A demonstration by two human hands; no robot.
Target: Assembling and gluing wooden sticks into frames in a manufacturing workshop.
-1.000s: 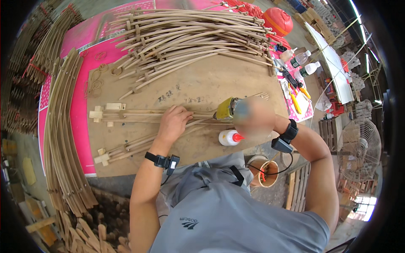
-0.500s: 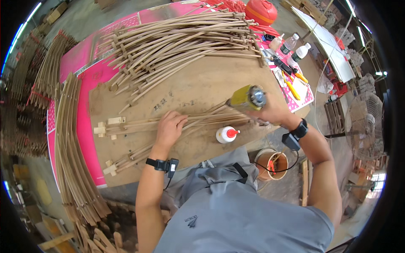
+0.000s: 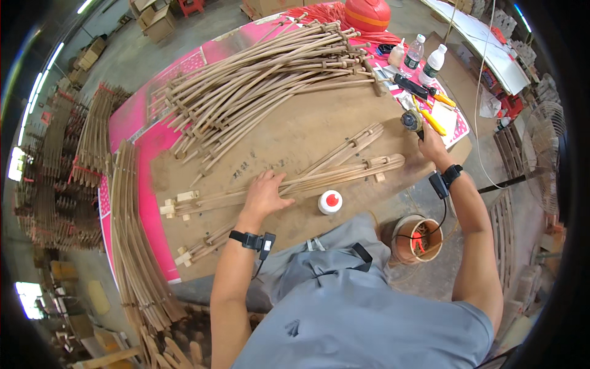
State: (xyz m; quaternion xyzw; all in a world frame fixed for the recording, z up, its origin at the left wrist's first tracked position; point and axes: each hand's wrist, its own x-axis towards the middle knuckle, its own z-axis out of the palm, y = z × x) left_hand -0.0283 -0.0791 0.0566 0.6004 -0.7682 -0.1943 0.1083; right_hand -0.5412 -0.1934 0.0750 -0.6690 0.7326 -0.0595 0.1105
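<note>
My left hand (image 3: 264, 195) lies with thumb and fingers spread on long thin wooden strips (image 3: 332, 175), which have small blocks at their ends. A second group of strips (image 3: 350, 146) runs slantwise across the first, its far end toward the back. My right hand (image 3: 432, 147) is wrapped round what looks like a nail gun (image 3: 412, 121) with a round metallic end. It is held up beyond the strips' right end; my fingers hide most of its handle. A white glue bottle (image 3: 330, 203) with a red cap stands between my arms, near the table's front edge.
A large heap of rods (image 3: 270, 86) covers the back of the cardboard-topped table. Bottles (image 3: 434, 64), yellow-handled pliers (image 3: 433, 123) and other tools lie at the right. Long slats (image 3: 132, 234) hang along the left edge. A bucket (image 3: 424, 237) stands below, near a fan (image 3: 544, 154).
My right hand has moved the nail gun away from the strips, rightward and back, uncovering their right ends. My left hand stays on the strips, its thumb now spread. The view has shifted.
</note>
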